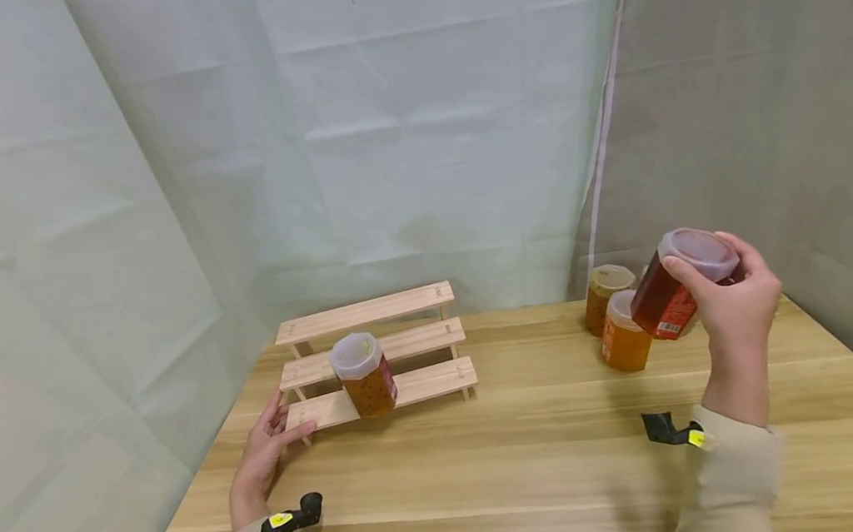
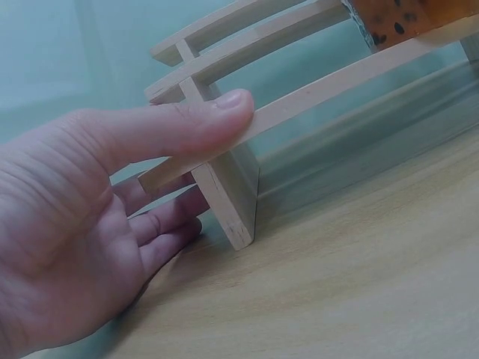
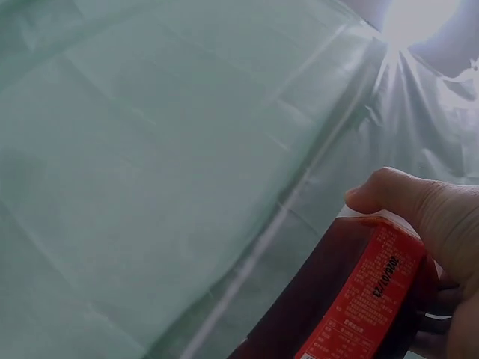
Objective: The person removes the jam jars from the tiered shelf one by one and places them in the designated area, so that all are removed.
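Note:
A three-step wooden display rack stands on the left of the table. My left hand grips the left end of its lowest step. In the left wrist view the thumb lies over the board, with the other fingers beneath it around the leg. A jar of amber contents with dark specks sits on that lowest step, white lid up. My right hand holds a dark red jar by its white-lidded end, tilted and raised above the table. Its red printed label shows in the right wrist view.
An orange jar and a yellowish-brown jar stand at the back right of the wooden table, beside the raised jar. Pale sheeting hangs behind the table and along both sides.

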A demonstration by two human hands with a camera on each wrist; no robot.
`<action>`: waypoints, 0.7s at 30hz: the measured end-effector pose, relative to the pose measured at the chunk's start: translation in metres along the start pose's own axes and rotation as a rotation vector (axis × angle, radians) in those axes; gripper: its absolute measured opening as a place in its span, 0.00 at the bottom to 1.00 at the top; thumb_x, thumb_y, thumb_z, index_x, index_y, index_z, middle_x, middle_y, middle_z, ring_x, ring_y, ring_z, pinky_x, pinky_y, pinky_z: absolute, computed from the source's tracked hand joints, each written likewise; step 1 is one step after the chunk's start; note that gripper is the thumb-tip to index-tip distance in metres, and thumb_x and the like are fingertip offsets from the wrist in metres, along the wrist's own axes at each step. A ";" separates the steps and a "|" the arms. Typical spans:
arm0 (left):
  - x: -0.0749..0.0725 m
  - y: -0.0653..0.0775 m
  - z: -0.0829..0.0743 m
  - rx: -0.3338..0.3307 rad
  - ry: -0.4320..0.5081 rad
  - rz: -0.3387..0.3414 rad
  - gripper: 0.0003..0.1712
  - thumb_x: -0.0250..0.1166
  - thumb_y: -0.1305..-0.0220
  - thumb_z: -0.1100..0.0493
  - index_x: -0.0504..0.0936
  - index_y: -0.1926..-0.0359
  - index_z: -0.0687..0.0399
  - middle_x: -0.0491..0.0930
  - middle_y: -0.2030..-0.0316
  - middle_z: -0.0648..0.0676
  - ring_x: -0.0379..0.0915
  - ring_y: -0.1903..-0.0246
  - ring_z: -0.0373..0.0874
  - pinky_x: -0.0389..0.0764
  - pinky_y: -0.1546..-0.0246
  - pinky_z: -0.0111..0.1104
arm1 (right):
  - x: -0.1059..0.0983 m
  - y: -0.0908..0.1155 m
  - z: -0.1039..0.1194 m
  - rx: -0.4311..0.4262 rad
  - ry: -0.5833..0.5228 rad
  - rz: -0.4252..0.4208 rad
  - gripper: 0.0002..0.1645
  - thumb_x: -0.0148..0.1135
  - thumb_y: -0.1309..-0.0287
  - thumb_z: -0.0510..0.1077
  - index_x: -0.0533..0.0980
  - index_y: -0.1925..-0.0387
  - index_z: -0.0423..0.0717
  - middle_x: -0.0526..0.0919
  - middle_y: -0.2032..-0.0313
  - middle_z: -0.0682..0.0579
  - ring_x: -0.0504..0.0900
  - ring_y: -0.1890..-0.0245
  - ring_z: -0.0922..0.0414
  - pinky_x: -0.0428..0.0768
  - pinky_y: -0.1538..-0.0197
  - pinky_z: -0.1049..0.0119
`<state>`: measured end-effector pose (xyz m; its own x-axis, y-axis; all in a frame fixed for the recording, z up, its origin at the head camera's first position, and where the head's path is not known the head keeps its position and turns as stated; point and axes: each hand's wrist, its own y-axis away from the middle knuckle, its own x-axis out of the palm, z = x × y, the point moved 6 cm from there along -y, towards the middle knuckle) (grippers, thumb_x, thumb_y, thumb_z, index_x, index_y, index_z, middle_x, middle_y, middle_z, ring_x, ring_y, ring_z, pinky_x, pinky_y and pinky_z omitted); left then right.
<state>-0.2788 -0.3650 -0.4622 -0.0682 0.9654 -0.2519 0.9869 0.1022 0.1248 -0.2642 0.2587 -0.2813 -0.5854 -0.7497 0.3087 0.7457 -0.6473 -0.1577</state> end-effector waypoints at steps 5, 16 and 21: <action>0.000 0.000 -0.001 0.000 0.002 -0.001 0.60 0.68 0.39 0.59 0.32 0.22 0.43 0.49 0.27 0.66 0.42 0.25 0.62 0.47 0.25 0.53 | -0.024 -0.010 -0.006 0.043 -0.041 -0.092 0.35 0.79 0.64 0.32 0.78 0.49 0.51 0.78 0.56 0.59 0.74 0.52 0.61 0.76 0.53 0.79; -0.002 0.000 0.001 0.008 -0.029 -0.015 0.60 0.69 0.39 0.57 0.32 0.22 0.45 0.49 0.28 0.67 0.40 0.25 0.65 0.46 0.25 0.55 | -0.049 -0.027 -0.025 0.154 0.064 -0.184 0.38 0.78 0.62 0.33 0.75 0.47 0.56 0.73 0.54 0.65 0.71 0.49 0.63 0.68 0.31 0.65; -0.001 0.000 0.001 -0.004 -0.017 -0.005 0.61 0.69 0.39 0.58 0.32 0.22 0.45 0.48 0.27 0.67 0.38 0.24 0.63 0.44 0.24 0.54 | -0.049 -0.034 -0.040 0.210 0.146 -0.152 0.40 0.79 0.62 0.37 0.73 0.45 0.59 0.71 0.55 0.67 0.70 0.49 0.65 0.68 0.32 0.67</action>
<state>-0.2784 -0.3658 -0.4625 -0.0710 0.9607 -0.2684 0.9860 0.1083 0.1268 -0.2738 0.3116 -0.3285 -0.7235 -0.6682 0.1734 0.6868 -0.7222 0.0820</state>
